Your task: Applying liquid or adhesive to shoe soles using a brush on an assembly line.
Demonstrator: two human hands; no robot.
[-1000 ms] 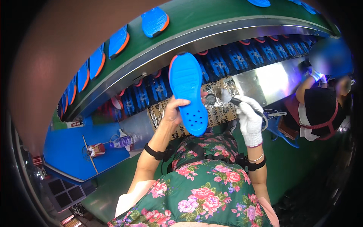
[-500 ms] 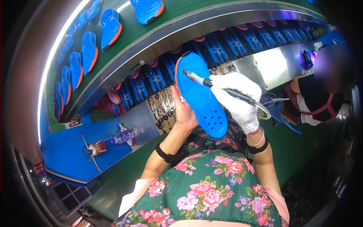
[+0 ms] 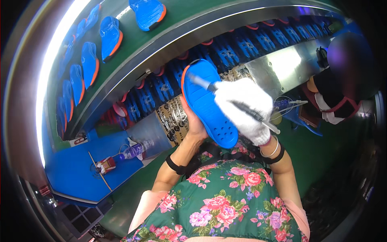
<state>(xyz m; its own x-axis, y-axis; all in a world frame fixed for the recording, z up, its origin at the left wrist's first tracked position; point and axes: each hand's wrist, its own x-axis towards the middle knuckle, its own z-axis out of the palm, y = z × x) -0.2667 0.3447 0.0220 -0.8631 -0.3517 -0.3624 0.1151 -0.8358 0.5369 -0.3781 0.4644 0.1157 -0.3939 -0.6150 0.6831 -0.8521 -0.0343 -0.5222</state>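
A blue shoe sole [image 3: 203, 101] with an orange edge at its far end and a cluster of holes at its near end is tilted up before me. Bare and wrapped round its left edge, my left hand [image 3: 194, 122] grips the sole from beneath; some fingers are hidden behind it. My right hand [image 3: 246, 108], in a white knitted glove, is closed round a dark-handled brush [image 3: 211, 86]. The brush's blurred tip lies over the upper part of the sole; whether it touches cannot be made out. A thin pale tube trails from the handle's rear end.
Several blue and orange soles [image 3: 90, 64] lie on a green conveyor belt [image 3: 121, 76] at the far left. Beyond my hands runs a row of blue moulded parts [image 3: 227, 56]. A plastic bottle [image 3: 133, 151] lies on a blue table [image 3: 72, 173]. Another person [image 3: 332, 88] is at the right.
The brush and my right hand have shifted slightly left and toward the upper left edge of the sole. The sole has moved a little left. The whole view has turned slightly.
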